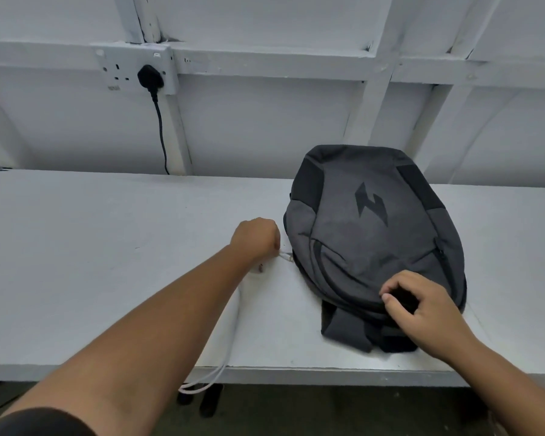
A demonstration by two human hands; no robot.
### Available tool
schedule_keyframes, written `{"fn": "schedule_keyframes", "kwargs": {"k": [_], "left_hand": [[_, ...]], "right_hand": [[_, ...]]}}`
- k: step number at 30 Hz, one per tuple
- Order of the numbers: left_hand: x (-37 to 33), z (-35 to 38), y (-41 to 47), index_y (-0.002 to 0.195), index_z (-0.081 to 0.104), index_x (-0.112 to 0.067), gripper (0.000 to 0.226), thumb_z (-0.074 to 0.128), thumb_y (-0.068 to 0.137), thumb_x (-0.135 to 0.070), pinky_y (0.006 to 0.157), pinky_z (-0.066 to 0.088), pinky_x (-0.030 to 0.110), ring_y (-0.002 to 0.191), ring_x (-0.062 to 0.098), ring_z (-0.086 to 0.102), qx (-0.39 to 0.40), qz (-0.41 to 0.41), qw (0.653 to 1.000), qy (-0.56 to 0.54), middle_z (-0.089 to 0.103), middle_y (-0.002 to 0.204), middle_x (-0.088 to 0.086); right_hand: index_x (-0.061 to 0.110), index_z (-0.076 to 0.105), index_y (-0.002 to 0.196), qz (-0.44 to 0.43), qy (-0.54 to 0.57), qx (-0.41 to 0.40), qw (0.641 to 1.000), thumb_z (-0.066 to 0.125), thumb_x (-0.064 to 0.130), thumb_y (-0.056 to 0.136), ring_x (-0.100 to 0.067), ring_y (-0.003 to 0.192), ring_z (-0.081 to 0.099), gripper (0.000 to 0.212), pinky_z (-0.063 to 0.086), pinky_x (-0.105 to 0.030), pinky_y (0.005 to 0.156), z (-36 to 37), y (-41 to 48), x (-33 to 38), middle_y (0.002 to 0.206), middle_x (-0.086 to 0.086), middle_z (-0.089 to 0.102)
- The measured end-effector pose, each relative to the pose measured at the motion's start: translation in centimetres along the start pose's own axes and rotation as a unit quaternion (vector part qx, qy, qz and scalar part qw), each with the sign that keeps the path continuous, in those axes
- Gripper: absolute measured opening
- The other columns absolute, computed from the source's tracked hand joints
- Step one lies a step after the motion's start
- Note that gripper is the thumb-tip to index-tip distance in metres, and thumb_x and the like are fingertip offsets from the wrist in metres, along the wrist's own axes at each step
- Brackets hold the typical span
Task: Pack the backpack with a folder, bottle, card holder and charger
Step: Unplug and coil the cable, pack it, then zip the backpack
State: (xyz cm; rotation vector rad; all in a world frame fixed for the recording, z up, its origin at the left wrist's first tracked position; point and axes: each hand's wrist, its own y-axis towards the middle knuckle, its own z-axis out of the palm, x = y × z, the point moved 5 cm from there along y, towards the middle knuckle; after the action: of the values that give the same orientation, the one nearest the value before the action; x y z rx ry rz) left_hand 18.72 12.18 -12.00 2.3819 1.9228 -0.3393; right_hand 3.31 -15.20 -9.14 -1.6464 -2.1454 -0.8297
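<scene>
Two hands apart, left hand [256, 239] gripping cable [217, 376] beside backpack [372, 228] (right hand [423, 308] pinching its edge)

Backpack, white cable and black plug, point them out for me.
backpack [372, 234], head view, grey front panel.
white cable [285, 256], head view, connector end.
black plug [150, 77], head view, plug body.

Soft, even, cool light fills the scene, without glare. Faint shadows lie on the counter [107, 247] beneath the forearms. Wide-angle distortion bends lines near the edges; detail is slightly soft throughout.
</scene>
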Motion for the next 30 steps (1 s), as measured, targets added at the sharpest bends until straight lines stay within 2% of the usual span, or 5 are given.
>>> {"fn": "schedule_keyframes", "kwargs": {"k": [12, 17, 22, 26, 30], "left_hand": [[1.5, -6.0, -2.9, 0.088, 0.071, -0.027, 0.01, 0.065, 0.097, -0.027, 0.054, 0.038, 0.026, 0.065, 0.015, 0.06, -0.2, -0.133, 0.964, -0.116, 0.066, 0.073, -0.006], [-0.2, -9.7, -5.8, 0.089, 0.065, -0.024, 0.012, 0.061, 0.099, -0.028, 0.052, 0.043, 0.026, 0.058, 0.011, 0.061, -0.232, -0.108, 0.936, -0.239, 0.068, 0.066, -0.004], [-2.0, -12.7, -7.7, 0.099, 0.071, -0.012, 0.012, 0.06, 0.102, -0.014, 0.06, 0.057, 0.026, 0.068, 0.018, 0.073, -0.168, -0.041, 0.823, -0.541, 0.078, 0.081, 0.005], [-1.2, -14.5, -8.9, 0.095, 0.079, -0.007, 0.028, 0.051, 0.098, -0.004, 0.068, 0.06, 0.026, 0.077, 0.021, 0.072, -0.152, -0.038, 0.756, -0.636, 0.075, 0.087, 0.015], [0.5, -15.4, -9.8, 0.09, 0.078, 0.001, 0.035, 0.057, 0.098, -0.026, 0.06, 0.059, 0.027, 0.068, 0.022, 0.072, -0.115, -0.084, 0.691, -0.709, 0.071, 0.083, 0.017]], "right_hand": [[0.031, 0.062, 0.095, -0.048, 0.168, -0.042, 0.984, 0.07, 0.02, 0.087, -0.013, 0.082, 0.065, 0.016, 0.047, -0.012, 0.068, -1.5, 5.1, 1.1, 0.087, 0.011, 0.067], [0.032, 0.063, 0.091, -0.079, 0.233, -0.051, 0.968, 0.068, 0.019, 0.091, -0.008, 0.076, 0.061, 0.015, 0.048, -0.014, 0.066, -1.2, 9.9, 6.1, 0.086, 0.014, 0.065], [0.035, 0.061, 0.107, -0.085, 0.234, 0.019, 0.968, 0.067, 0.032, 0.091, -0.001, 0.076, 0.058, 0.017, 0.046, -0.011, 0.065, 1.0, 13.9, 12.5, 0.092, 0.018, 0.065], [0.039, 0.06, 0.117, -0.108, 0.265, 0.081, 0.955, 0.055, 0.028, 0.099, 0.005, 0.091, 0.059, 0.022, 0.043, -0.008, 0.07, 2.4, 15.6, 16.5, 0.1, 0.027, 0.062], [0.022, 0.064, 0.111, -0.105, 0.318, 0.12, 0.935, 0.048, 0.022, 0.092, 0.007, 0.091, 0.059, 0.025, 0.044, -0.008, 0.076, 3.3, 16.5, 18.3, 0.098, 0.02, 0.066]]}}
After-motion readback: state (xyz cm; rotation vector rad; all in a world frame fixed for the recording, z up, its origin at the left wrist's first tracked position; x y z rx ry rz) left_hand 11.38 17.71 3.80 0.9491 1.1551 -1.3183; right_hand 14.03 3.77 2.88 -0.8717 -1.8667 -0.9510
